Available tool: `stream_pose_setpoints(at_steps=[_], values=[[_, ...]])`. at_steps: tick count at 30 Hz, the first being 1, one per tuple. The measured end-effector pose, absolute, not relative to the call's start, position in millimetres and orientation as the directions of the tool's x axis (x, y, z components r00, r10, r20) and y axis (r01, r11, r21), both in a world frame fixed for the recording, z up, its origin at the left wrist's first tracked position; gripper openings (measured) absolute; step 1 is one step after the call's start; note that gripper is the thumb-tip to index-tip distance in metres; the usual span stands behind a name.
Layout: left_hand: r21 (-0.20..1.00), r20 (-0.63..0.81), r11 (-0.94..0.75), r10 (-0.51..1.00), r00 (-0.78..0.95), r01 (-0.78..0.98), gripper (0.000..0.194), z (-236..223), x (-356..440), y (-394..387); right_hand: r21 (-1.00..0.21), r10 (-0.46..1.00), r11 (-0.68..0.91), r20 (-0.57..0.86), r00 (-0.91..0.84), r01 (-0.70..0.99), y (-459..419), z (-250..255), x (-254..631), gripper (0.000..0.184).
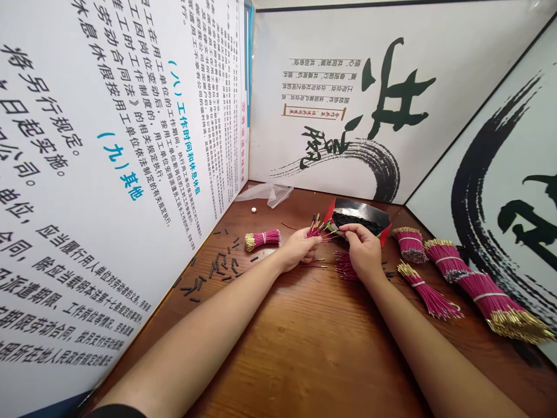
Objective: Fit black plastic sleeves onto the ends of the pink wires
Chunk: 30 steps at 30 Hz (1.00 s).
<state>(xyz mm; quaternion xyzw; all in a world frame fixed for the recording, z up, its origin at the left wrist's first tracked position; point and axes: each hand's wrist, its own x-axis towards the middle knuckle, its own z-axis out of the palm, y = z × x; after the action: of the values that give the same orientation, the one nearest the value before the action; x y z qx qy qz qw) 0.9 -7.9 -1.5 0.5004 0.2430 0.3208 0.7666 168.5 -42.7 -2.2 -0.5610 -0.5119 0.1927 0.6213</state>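
Note:
My left hand is closed around a small bunch of magenta wires, whose gold tips, some with black sleeves, stick up past the fingers. Close by on the right, my right hand pinches the end of a thin wire between thumb and forefinger. Behind that hand stands an open black-and-red box full of small black sleeves. Loose magenta wires lie on the table under my right hand, partly hidden by it.
Loose black sleeves are scattered on the wooden table at left, near a tied wire bundle. Several tied bundles line the right side. A clear plastic bag lies at the back. Printed panels enclose the table.

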Motion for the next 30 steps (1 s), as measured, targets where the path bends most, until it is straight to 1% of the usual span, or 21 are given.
stream_pose_setpoints(at_steps=[10, 14, 21, 25, 30], values=[[0.932, -0.079, 0.301, 0.714, 0.695, -0.204, 0.024, 1.7, -0.2, -9.9, -0.876, 0.810, 0.255, 0.425, 0.404, 0.411, -45.8, 3.0, 166.5, 0.020], [0.924, -0.070, 0.305, 0.729, 0.681, -0.232, 0.022, 1.8, 0.1, -9.7, -0.876, 0.815, 0.284, 0.435, 0.384, 0.389, -47.9, 4.1, 163.8, 0.020], [0.914, -0.071, 0.317, 0.739, 0.670, -0.252, 0.019, 7.7, -1.6, -13.3, -0.830, 0.820, 0.355, 0.498, 0.284, 0.430, -49.0, 0.4, 155.1, 0.028], [0.913, -0.067, 0.317, 0.737, 0.672, -0.257, 0.020, 7.5, -1.6, -13.6, -0.803, 0.786, 0.353, 0.533, 0.314, 0.479, -46.9, -1.0, 153.4, 0.037], [0.906, -0.066, 0.320, 0.752, 0.656, -0.276, 0.021, 5.7, -1.4, -12.3, -0.789, 0.768, 0.283, 0.527, 0.364, 0.545, -46.6, -2.8, 153.5, 0.033]])
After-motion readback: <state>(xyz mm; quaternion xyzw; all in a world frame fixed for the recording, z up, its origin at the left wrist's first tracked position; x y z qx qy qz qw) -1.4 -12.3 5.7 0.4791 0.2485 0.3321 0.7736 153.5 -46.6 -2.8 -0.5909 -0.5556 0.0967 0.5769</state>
